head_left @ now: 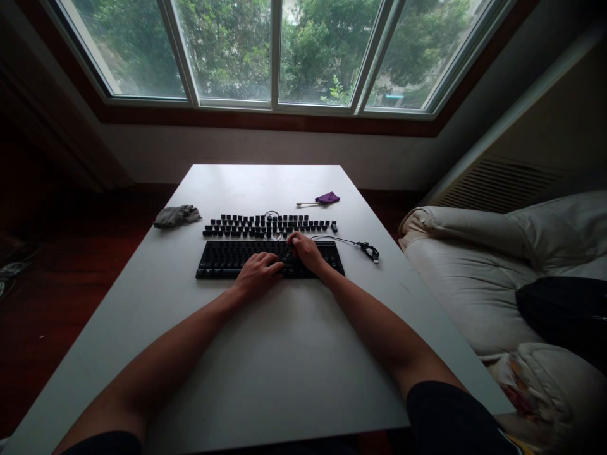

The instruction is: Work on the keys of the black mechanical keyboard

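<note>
A black keyboard [218,258] lies across the white table, directly under both hands. My left hand [258,272] rests on its front middle part, with the fingers lying over the keys and nothing seen in them. Just to the right, my right hand [306,249] is closed above the keyboard, thumb and fingers pressed together in a pinch. Whatever sits between those fingertips is too small and dark to make out. Behind the keyboard stand rows of loose black keycaps [256,225], set out in keyboard order. A thin wire loop [272,213] shows among them.
A grey cloth [177,216] lies at the table's left edge. Toward the back right is a brush [307,204] beside a purple cloth [327,198]. A bundled black cable [368,251] is right of the keyboard. A pale sofa [455,284] borders the white table [265,373].
</note>
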The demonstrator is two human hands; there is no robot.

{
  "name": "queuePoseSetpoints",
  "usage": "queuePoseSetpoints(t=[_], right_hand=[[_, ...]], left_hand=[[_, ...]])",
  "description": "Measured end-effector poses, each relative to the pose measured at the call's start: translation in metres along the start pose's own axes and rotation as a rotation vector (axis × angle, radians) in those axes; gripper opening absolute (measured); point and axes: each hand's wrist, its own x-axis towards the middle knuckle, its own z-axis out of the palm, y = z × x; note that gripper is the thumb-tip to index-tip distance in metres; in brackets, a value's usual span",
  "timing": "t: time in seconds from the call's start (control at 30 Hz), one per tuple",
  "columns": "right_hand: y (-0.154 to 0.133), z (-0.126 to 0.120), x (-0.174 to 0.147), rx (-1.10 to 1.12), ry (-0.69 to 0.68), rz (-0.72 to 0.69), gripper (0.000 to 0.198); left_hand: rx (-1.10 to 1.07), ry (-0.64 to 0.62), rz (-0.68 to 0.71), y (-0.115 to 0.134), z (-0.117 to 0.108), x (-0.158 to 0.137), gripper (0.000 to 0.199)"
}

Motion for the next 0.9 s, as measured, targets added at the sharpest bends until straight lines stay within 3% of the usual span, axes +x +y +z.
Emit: queuePoseSetpoints(t=[0.23, 0.63, 0.73, 0.9], right_hand=[[-0.005, 0.002, 0.003, -0.09, 0.034, 0.027, 0.027], [-0.001, -0.006, 0.022, -0.038, -0.128, 0.134, 0.026], [-0.005, -0.011, 0.019, -0.032, -0.181, 0.082, 0.025], [-0.016, -0.024, 0.008, -0.047, -0.324, -0.134, 0.02]], left_hand=[[-0.021, 0.002, 0.009, -0.001, 0.001, 0.0, 0.027], [-0.06, 0.019, 0.045, 0.001, 0.002, 0.002, 0.027], [-0.046, 0.024, 0.032, 0.002, 0.002, 0.001, 0.026], [-0.04, 0.018, 0.022, 0.0, 0.004, 0.0, 0.026]])
